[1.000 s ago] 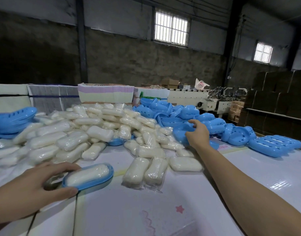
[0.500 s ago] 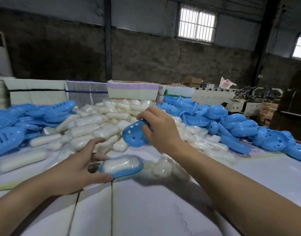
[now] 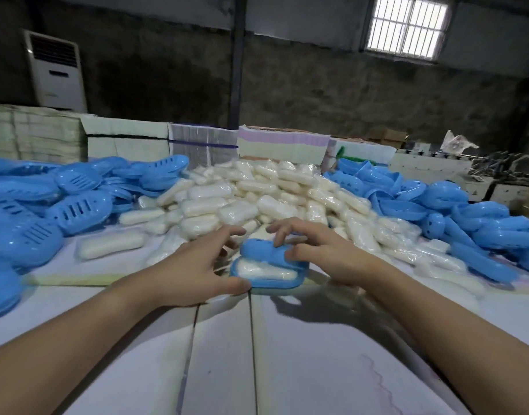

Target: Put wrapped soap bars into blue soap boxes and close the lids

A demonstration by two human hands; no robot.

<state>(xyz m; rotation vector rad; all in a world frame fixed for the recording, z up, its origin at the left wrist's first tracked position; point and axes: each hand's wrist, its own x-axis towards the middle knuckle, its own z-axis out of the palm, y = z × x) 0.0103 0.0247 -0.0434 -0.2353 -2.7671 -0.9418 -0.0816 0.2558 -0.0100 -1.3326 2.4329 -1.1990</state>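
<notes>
On pale table (image 3: 317,369), heaped soaps (image 3: 257,193)

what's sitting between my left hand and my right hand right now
In the head view, a blue soap box base with a wrapped soap bar in it lies between the left hand and right hand; a blue lid sits tilted over it.
</notes>
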